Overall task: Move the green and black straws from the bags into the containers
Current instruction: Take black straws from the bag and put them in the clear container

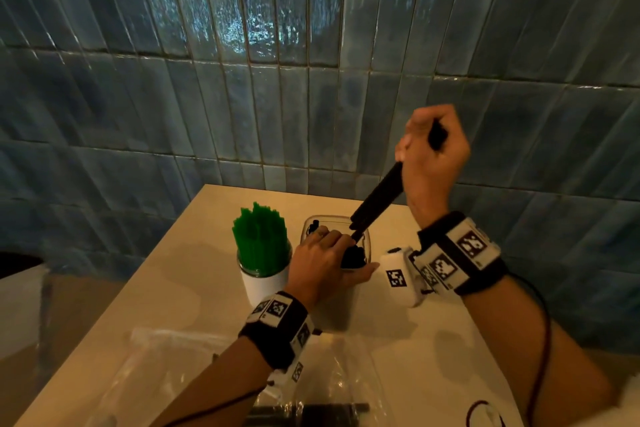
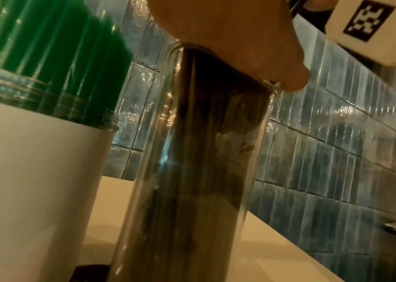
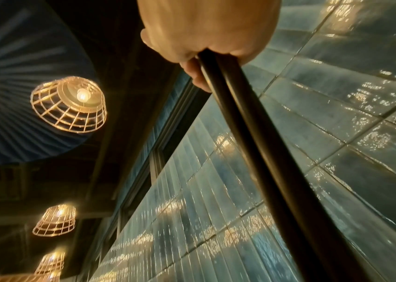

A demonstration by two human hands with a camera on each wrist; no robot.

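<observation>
Black straws (image 1: pixel 375 199) are gripped as a small bundle in the right hand (image 1: pixel 433 156), fist curled round their upper end, the lower ends angled down into the mouth of the clear container (image 1: pixel 337 236). The left hand (image 1: pixel 325 260) curls over that container's rim, fingers across the near edge and thumb on the right side, steadying it on the worktop (image 1: pixel 180 281). To seat the bundle well, I judge the right hand should bring it nearer upright before letting go, so the tips slide down the wall rather than catch on straws already inside, while the left hand keeps the tall, narrow vessel from tipping. Seen from the left wrist, the clear container is dark with black straws for most of its height. Just to its left stands the white container (image 1: pixel 265 282), packed with green straws (image 1: pixel 259 236) standing up out of its top. Nearer the person lie clear plastic bags (image 1: pixel 329 388); one shows a few black straws left inside.
</observation>
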